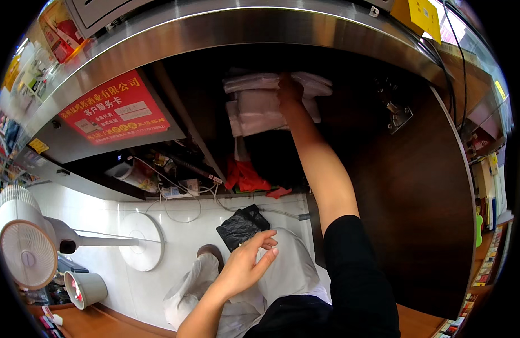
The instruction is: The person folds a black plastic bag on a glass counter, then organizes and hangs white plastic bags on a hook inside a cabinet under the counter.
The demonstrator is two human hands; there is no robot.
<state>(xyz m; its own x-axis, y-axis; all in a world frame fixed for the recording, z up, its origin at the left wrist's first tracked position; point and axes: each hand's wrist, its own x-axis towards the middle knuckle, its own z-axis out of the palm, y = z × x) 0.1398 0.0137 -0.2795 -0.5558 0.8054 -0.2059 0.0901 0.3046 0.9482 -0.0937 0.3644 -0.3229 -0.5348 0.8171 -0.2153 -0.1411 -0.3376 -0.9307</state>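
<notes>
My right hand (290,89) reaches deep into a dark under-counter cabinet. Its fingers are closed over the middle of a folded bundle of white plastic bags (255,81), though shadow hides the fingertips. Directly below it lies another stack of white plastic bags (260,107). Over my knee, my left hand (249,257) hovers with nothing in it, thumb and fingers apart. A crumpled black plastic bag (241,226) is on the white floor just beyond that hand. Red plastic bags (246,175) lie at the cabinet's lower edge.
An open brown cabinet door (412,203) stands at my right, with a metal hinge (399,118). Overhead runs the metal counter edge (260,25). Left are a white fan (27,253), its round base (141,241) and a bin (89,289). Cables (188,192) trail from the left compartment.
</notes>
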